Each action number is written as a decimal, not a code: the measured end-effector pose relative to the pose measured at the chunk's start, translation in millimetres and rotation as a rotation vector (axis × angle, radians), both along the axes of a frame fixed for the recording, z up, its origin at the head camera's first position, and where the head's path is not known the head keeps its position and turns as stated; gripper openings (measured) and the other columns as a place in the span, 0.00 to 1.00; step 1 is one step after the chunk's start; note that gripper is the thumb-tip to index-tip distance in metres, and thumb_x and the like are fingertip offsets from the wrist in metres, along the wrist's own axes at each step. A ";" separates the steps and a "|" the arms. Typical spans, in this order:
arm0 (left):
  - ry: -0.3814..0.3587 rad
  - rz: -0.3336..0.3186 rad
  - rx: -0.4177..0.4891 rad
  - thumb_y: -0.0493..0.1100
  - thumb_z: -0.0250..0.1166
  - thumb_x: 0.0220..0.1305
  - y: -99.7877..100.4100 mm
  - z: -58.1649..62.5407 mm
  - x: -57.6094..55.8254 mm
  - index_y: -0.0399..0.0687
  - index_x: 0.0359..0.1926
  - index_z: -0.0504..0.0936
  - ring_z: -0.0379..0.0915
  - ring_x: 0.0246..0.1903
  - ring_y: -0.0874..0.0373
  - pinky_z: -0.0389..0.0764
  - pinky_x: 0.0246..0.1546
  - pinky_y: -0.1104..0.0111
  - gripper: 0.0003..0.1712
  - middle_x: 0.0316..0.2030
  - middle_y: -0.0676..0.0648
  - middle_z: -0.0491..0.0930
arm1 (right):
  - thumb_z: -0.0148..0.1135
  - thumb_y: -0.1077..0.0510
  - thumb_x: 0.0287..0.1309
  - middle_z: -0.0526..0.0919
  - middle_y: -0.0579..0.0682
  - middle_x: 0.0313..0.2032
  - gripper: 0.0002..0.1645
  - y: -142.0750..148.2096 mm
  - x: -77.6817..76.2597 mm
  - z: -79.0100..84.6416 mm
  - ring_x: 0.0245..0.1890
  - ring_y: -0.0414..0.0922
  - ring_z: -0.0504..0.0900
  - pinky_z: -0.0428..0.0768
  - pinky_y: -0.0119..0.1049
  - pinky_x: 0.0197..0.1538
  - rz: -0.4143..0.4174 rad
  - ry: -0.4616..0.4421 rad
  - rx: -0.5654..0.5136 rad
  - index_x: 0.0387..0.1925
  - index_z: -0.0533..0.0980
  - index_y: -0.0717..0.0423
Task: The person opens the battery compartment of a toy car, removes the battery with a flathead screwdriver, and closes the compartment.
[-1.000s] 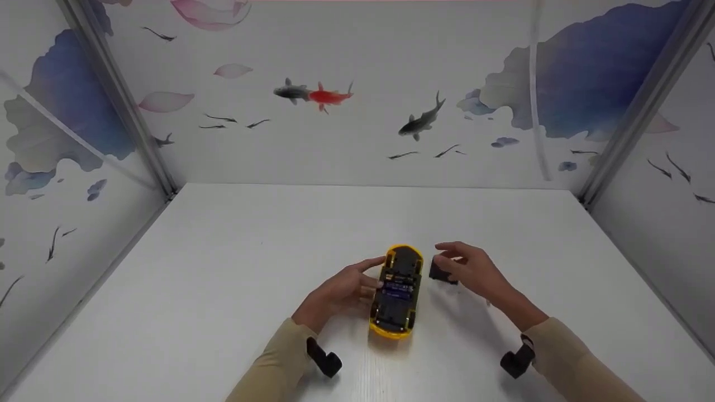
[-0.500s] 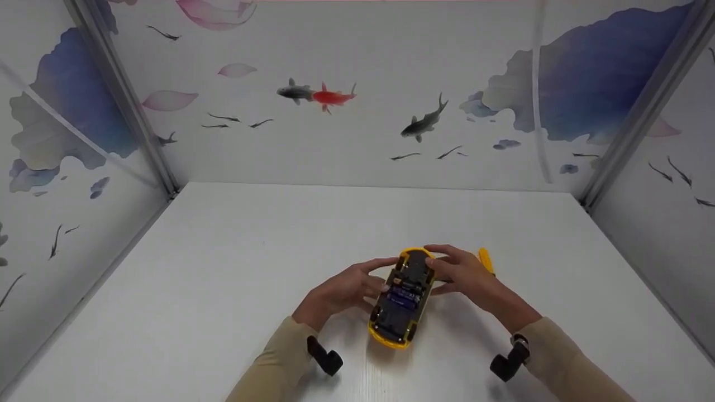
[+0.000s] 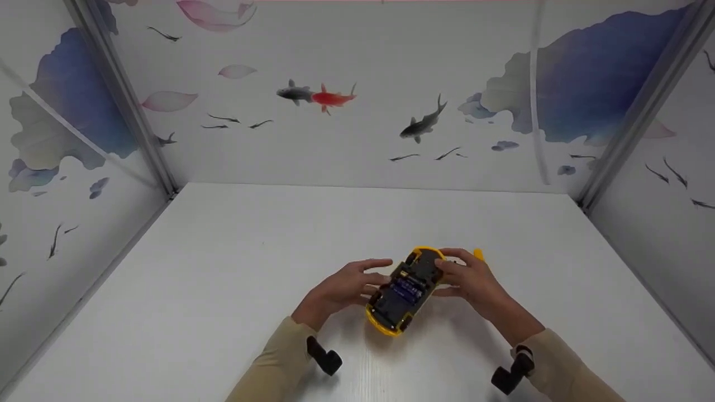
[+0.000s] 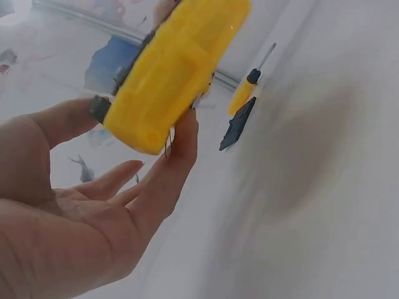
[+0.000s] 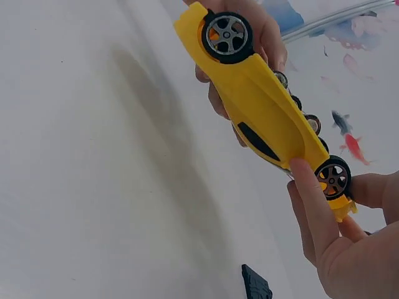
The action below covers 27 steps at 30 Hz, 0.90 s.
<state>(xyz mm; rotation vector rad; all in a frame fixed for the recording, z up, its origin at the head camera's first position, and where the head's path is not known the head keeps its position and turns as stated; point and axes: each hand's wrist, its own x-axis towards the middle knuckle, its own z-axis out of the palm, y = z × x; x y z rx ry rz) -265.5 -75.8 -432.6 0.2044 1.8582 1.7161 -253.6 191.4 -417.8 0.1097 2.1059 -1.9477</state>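
Note:
A yellow toy car [image 3: 391, 314] is held upside down above the table, its dark underside facing up. Blue batteries [image 3: 408, 289] show in an open recess in the middle of that underside. My right hand [image 3: 475, 283] grips the far end, with the thumb on the underside and fingers along the side. At the car's left side, my left hand [image 3: 343, 286] holds it between thumb and fingers, while one finger stretches out past it. The left wrist view shows the thumb by a wheel and a fingertip against the yellow body [image 4: 174, 75].
A screwdriver [image 4: 242, 98] with a yellow handle lies on the white table, mostly hidden behind my right hand in the head view. Beside it is a thin black cover-like plate [image 4: 238, 126]. Patterned walls [image 3: 357, 151] stand at the back and both sides.
My right hand has left the black plate on the table and taken hold of the car's far end. The car has tilted, its far end swinging right. The left hand has barely moved.

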 end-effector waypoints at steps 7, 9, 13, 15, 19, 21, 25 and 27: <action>-0.011 0.070 0.034 0.49 0.66 0.67 0.3 0.6 2.9 0.46 0.72 0.68 0.79 0.56 0.46 0.83 0.54 0.54 0.36 0.63 0.39 0.76 | 0.59 0.49 0.70 0.71 0.64 0.63 0.35 8.7 4.9 -2.4 0.45 0.43 0.86 0.87 0.39 0.48 -0.113 0.018 -0.060 0.71 0.60 0.55; -0.029 0.083 0.064 0.48 0.65 0.68 1.2 -0.5 2.9 0.44 0.72 0.68 0.79 0.56 0.45 0.84 0.52 0.53 0.35 0.63 0.37 0.74 | 0.58 0.49 0.70 0.69 0.64 0.64 0.35 10.5 5.7 -2.8 0.46 0.43 0.85 0.87 0.38 0.48 -0.149 0.021 -0.079 0.71 0.60 0.54; -0.059 0.119 0.121 0.45 0.65 0.68 3.3 -2.6 3.5 0.42 0.70 0.69 0.80 0.54 0.45 0.85 0.50 0.53 0.33 0.64 0.35 0.72 | 0.56 0.48 0.72 0.64 0.63 0.68 0.36 11.8 6.9 -3.6 0.47 0.42 0.84 0.86 0.38 0.49 -0.204 0.008 -0.117 0.74 0.56 0.53; -0.060 0.139 0.136 0.43 0.66 0.67 4.0 -3.5 3.5 0.42 0.70 0.69 0.81 0.53 0.45 0.85 0.49 0.53 0.33 0.63 0.34 0.73 | 0.55 0.49 0.72 0.63 0.63 0.69 0.36 11.0 7.5 -4.6 0.48 0.43 0.83 0.86 0.38 0.50 -0.234 0.001 -0.143 0.74 0.54 0.53; -0.059 0.181 0.147 0.40 0.67 0.65 4.7 -4.8 1.4 0.42 0.71 0.67 0.83 0.50 0.46 0.85 0.49 0.53 0.35 0.61 0.33 0.75 | 0.53 0.51 0.73 0.59 0.63 0.72 0.36 8.3 9.2 -8.0 0.48 0.43 0.82 0.85 0.37 0.51 -0.264 -0.012 -0.198 0.74 0.51 0.53; -0.056 0.203 0.151 0.39 0.67 0.65 4.9 -5.0 0.3 0.42 0.72 0.66 0.82 0.51 0.46 0.85 0.49 0.53 0.36 0.61 0.33 0.75 | 0.53 0.51 0.74 0.59 0.63 0.72 0.37 7.0 10.2 -9.7 0.48 0.42 0.83 0.85 0.37 0.52 -0.268 -0.020 -0.220 0.74 0.49 0.54; -0.044 0.235 0.167 0.38 0.67 0.65 5.1 -4.9 -0.1 0.42 0.73 0.65 0.81 0.53 0.45 0.85 0.50 0.52 0.37 0.61 0.32 0.75 | 0.52 0.52 0.74 0.59 0.63 0.71 0.38 5.1 12.1 -12.1 0.47 0.41 0.83 0.85 0.36 0.52 -0.263 -0.039 -0.242 0.75 0.47 0.54; -0.037 0.247 0.164 0.38 0.67 0.64 5.0 -5.3 -0.1 0.41 0.72 0.65 0.81 0.53 0.45 0.84 0.51 0.52 0.37 0.61 0.33 0.75 | 0.53 0.53 0.74 0.59 0.63 0.71 0.38 4.5 12.9 -13.1 0.47 0.42 0.83 0.85 0.36 0.52 -0.261 -0.051 -0.248 0.75 0.46 0.55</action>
